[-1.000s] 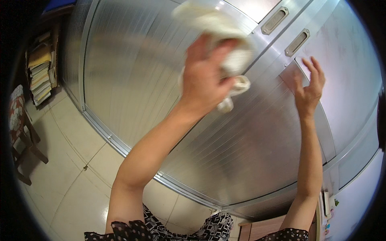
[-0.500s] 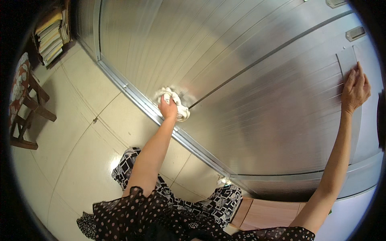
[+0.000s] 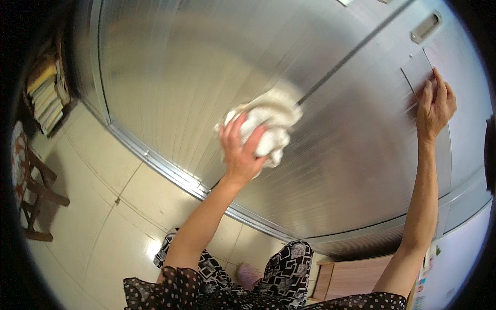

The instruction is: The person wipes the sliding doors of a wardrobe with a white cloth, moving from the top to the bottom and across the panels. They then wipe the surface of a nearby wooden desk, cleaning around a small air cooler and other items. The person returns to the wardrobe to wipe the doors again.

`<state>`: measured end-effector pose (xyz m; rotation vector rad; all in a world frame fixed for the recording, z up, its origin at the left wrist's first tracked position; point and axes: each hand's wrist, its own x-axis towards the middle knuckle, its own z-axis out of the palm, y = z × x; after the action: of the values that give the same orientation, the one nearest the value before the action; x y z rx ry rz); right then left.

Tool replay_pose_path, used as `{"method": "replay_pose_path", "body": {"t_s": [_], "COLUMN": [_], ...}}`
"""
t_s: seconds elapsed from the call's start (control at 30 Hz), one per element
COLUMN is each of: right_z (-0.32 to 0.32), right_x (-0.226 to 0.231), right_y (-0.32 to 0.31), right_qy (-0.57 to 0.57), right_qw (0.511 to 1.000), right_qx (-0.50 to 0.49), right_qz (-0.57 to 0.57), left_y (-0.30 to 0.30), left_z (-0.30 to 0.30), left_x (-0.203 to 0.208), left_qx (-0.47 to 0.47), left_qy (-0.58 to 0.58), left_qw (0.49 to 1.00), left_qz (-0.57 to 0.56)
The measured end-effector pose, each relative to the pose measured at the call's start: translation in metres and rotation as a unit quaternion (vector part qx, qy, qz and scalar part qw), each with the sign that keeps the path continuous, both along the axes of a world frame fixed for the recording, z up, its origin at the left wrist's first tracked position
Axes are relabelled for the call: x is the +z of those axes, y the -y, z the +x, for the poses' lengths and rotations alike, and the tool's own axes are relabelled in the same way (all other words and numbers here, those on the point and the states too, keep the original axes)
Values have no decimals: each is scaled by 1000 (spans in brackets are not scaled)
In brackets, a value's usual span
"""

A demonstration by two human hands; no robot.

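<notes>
Ribbed, silvery sliding door panels [image 3: 170,67] fill the middle of the view, with a dark seam between two of them. My left hand [image 3: 242,152] grips a bunched white cloth [image 3: 268,126], which lies against the panels at the seam. Its fingers are bent over the cloth, and part of the cloth is smeared by motion. My right hand [image 3: 435,108] rests at the frame edge of the right panel, below a recessed handle [image 3: 426,27]. Its fingers are stretched out, with nothing seen in them.
A metal floor track [image 3: 170,173] runs along the foot of the panels. At left, a wooden chair [image 3: 44,196] with a patterned seat stands below a shelf of stacked books or papers [image 3: 46,98]. A light wooden cabinet [image 3: 351,279] stands at lower right, near my legs.
My left hand has moved the cloth up the panels, away from the floor track, and the cloth is more spread out. My right hand stays at the panel edge. The view has shifted.
</notes>
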<state>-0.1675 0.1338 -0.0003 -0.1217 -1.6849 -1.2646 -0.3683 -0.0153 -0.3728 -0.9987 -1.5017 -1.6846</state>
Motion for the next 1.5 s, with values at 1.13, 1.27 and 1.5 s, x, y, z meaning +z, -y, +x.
{"method": "replay_pose_path", "body": {"t_s": [1.13, 1.27, 1.5], "right_z": [8, 7, 5], "right_x": [-14, -15, -22], "right_y": [-12, -7, -5], "right_qy": [-78, -71, -73], "right_qw": [996, 997, 997], "right_qx": [16, 29, -26], "right_qz": [28, -3, -5], "left_y": [11, 34, 1], "left_z": [-119, -230, -82], "left_x": [230, 184, 304], "left_qx": [265, 0, 12], "left_qy": [-255, 283, -253], "left_qw": [930, 907, 954], "left_qz": [20, 313, 162]}}
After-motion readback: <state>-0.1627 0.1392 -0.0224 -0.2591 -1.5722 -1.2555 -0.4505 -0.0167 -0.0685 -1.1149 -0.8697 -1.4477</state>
